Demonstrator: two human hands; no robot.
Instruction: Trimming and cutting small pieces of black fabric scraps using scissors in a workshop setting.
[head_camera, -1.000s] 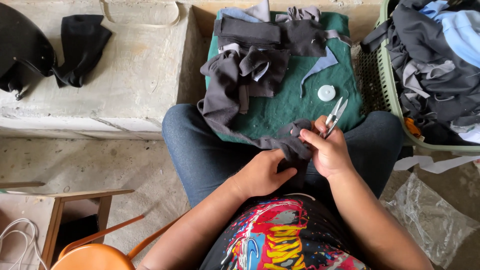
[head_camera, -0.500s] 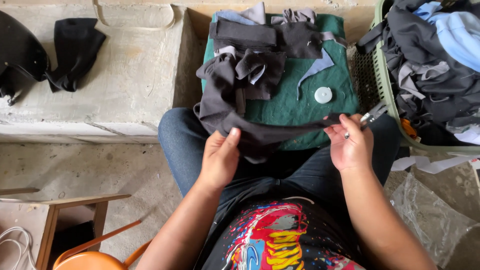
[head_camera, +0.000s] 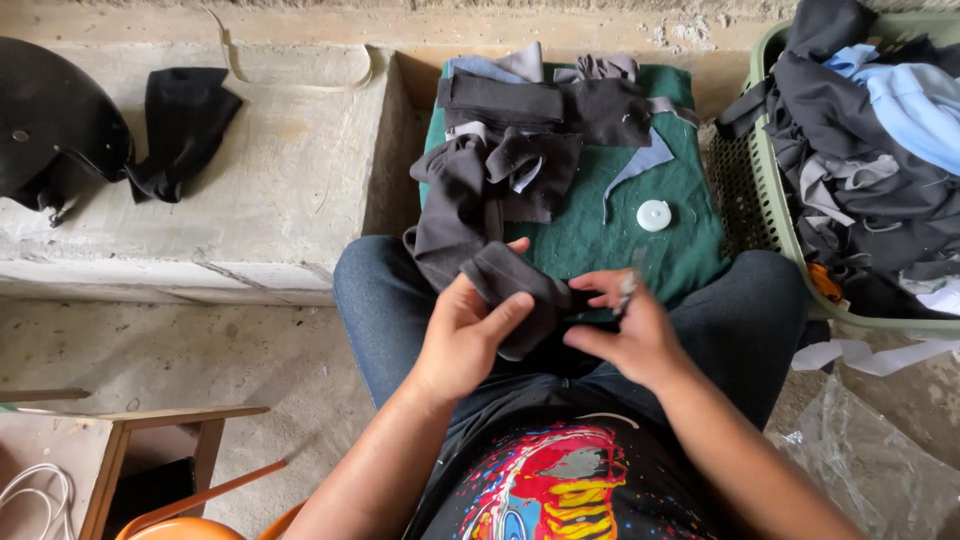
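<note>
head view, seated person, both hands over the lap. half a second ago the dark grey cloth piece (head_camera: 515, 290) was stretched taut between the hands, held apart; now the hands have closed in and the cloth is bunched and folded over between them. reads as the piece being gathered up after checking or trimming.

left hand (head_camera: 462, 338): grip closed on the cloth, thumb on top, fingers under. right hand (head_camera: 628, 335): fingers curled round small metal snips (head_camera: 627, 290), blurred, tip pointing up; fingertips also touch the cloth's end.

cloth sits just above the lap, its upper end trailing onto the green-covered worktop (head_camera: 690, 215).

counts: one white round disc (head_camera: 653, 215) on the green cover; one heap of grey and black pieces (head_camera: 540, 130) behind it, number not countable; one green basket (head_camera: 775, 215) of garments, right; one black helmet (head_camera: 50, 120) and one black cloth (head_camera: 180, 125) on the concrete ledge (head_camera: 290, 180), left.
</note>
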